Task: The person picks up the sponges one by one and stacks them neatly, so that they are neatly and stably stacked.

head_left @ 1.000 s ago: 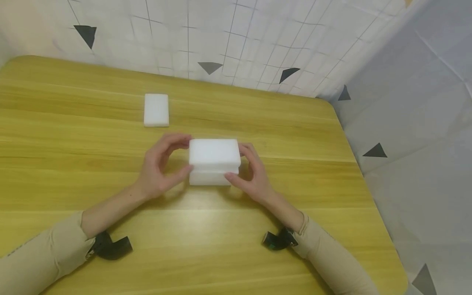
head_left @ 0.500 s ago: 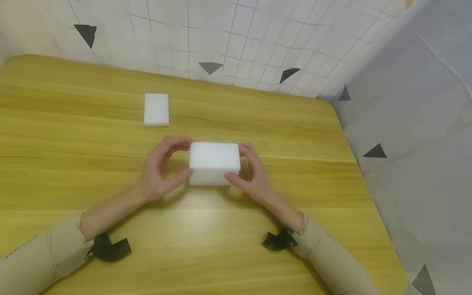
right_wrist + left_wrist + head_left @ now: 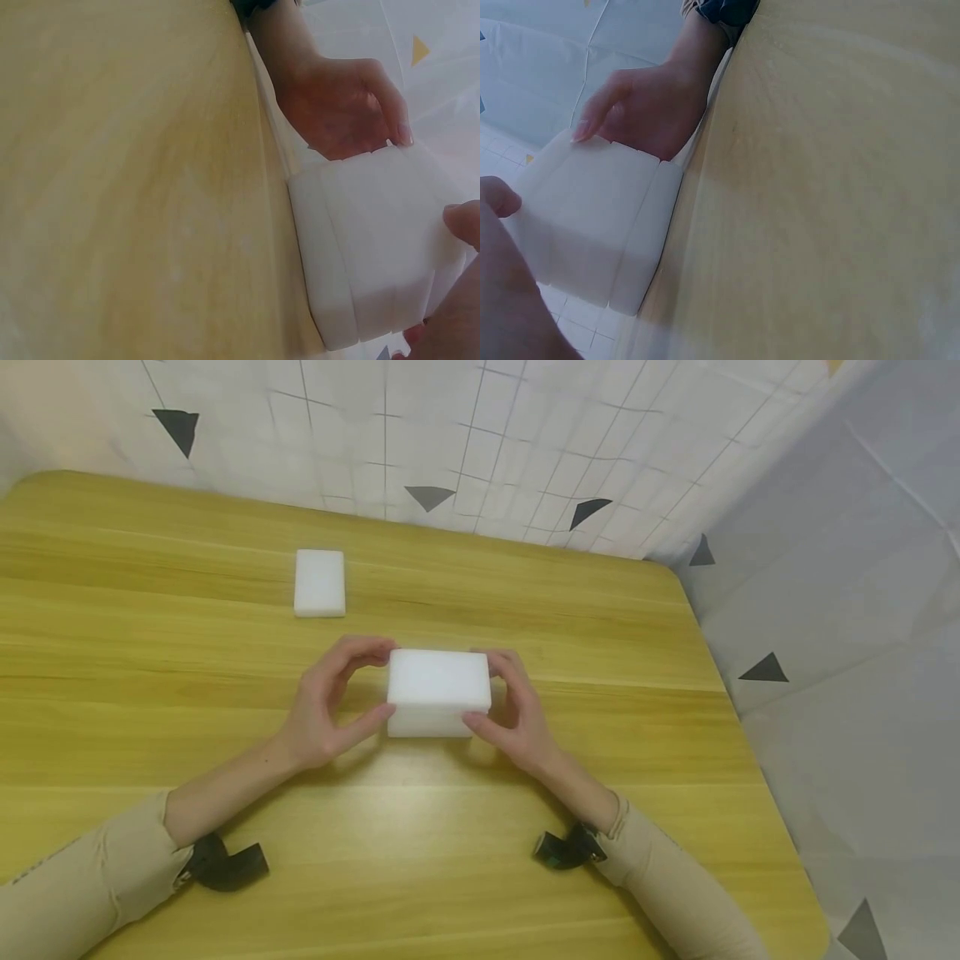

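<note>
In the head view a stack of white sponge blocks stands mid-table, its long side facing me. My left hand holds the upper block at its left end, thumb on the front and fingers behind. Across from it, my right hand grips the right end the same way, thumb at the front corner. Seams between several layers show on the stack in the left wrist view. The right wrist view shows the bottom of the stack resting on the table. Fingertips behind the stack are partly hidden.
Another white sponge block lies flat on the wooden table, behind and left of the stack. A gridded white cloth hangs along the back edge, and a grey sheet along the right.
The upper block has come down slightly and toward me, now lining up more closely with the blocks below. Both hands keep their grip; the lone block stays in place.
</note>
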Motion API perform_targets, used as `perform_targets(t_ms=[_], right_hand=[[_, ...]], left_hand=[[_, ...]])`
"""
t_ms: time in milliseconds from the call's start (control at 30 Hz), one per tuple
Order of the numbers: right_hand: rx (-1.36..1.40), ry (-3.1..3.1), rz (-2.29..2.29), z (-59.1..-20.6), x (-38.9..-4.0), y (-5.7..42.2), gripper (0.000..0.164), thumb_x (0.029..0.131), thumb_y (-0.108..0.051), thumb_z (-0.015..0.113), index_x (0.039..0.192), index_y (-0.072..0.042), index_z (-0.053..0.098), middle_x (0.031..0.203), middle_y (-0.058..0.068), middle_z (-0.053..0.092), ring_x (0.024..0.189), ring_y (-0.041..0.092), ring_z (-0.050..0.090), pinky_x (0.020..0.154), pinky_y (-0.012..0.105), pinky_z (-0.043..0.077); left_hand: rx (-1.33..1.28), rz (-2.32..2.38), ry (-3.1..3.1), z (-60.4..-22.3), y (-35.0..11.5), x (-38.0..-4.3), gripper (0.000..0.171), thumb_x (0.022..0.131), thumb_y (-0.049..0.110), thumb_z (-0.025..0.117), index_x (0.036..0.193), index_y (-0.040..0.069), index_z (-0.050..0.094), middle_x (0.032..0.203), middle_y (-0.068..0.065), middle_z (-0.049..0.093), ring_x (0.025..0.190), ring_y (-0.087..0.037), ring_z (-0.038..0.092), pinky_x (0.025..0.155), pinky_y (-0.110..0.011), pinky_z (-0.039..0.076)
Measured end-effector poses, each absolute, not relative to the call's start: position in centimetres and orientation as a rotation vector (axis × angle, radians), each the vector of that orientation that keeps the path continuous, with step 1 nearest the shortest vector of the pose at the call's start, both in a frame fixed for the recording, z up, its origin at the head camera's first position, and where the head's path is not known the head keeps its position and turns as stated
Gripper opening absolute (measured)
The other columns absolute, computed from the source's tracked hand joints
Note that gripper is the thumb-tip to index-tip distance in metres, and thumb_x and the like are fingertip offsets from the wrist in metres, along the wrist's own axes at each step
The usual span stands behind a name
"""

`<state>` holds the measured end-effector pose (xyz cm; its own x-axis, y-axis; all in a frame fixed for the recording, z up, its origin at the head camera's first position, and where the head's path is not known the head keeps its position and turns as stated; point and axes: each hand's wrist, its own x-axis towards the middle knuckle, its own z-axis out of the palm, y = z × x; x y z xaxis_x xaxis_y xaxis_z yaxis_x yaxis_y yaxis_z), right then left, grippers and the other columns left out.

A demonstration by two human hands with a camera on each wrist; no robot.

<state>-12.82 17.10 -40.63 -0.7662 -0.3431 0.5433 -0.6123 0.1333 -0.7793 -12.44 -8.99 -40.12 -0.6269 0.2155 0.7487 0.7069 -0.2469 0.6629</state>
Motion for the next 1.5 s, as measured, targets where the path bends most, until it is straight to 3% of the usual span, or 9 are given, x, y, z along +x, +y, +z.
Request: perform_targets(t_ms=[233,467,800,1133,1300,1500], right_hand=[[0.963,-1.999,1.685,-40.1,-13.0,16.7,0.077,0.089,-0.043,0.072,0.13,0.018,0.047,0.127,0.03,0.055,0.122,0.027,0.048,0.102,0.048,0.04],[1.012,-1.953,1.666,-39.9,-12.7,16.5,0.067,0.09,-0.032,0.07,0.129,0.018,0.049,0.126,0.029,0.058,0.121,0.03,0.051,0.104,0.038,0.042],[0.994,-1.946,1.684,-40.0,-12.6,16.4,0.064,0.089,-0.027,0.068,0.129,0.018,0.049,0.125,0.03,0.057,0.12,0.029,0.051,0.103,0.038,0.044],[0.976,-1.975,1.684,-40.2,-12.6,16.5,0.065,0.09,-0.032,0.068,0.128,0.017,0.051,0.125,0.03,0.057,0.119,0.029,0.051,0.104,0.038,0.044],[0.967,-1.988,1.681,-40.3,-12.7,16.6,0.065,0.09,-0.033,0.068,0.129,0.016,0.051,0.125,0.029,0.057,0.119,0.028,0.051,0.103,0.038,0.044],[0.968,-1.985,1.679,-40.3,-12.7,16.6,0.065,0.09,-0.034,0.068,0.128,0.016,0.051,0.125,0.029,0.057,0.12,0.028,0.051,0.103,0.037,0.043]], left_hand=[[-1.108,-1.937,-1.655,-40.2,-9.0,-12.5,0.058,0.073,-0.013,0.07,0.126,-0.021,0.049,0.129,-0.021,0.059,0.117,-0.025,0.057,0.106,-0.034,0.048],[-1.087,-1.945,-1.684,-40.2,-9.0,-12.4,0.06,0.074,-0.009,0.072,0.128,-0.019,0.048,0.127,-0.024,0.058,0.117,-0.026,0.057,0.105,-0.036,0.049],[-1.08,-1.957,-1.706,-40.1,-9.0,-12.3,0.068,0.07,-0.014,0.07,0.133,-0.017,0.046,0.129,-0.022,0.058,0.117,-0.025,0.056,0.103,-0.034,0.049],[-1.019,-1.996,-1.708,-40.1,-9.1,-12.4,0.052,0.081,-0.012,0.057,0.131,-0.021,0.044,0.128,-0.02,0.059,0.119,-0.026,0.056,0.102,-0.035,0.048],[-0.851,-1.94,-1.8,-40.2,-9.3,-12.8,0.045,0.084,-0.015,0.054,0.128,-0.019,0.047,0.125,-0.022,0.059,0.12,-0.026,0.056,0.103,-0.034,0.048],[-0.417,-1.73,-2.025,-40.0,-10.1,-14.0,0.041,0.087,-0.006,0.068,0.126,-0.008,0.057,0.121,-0.022,0.062,0.114,-0.019,0.058,0.102,-0.027,0.049]])
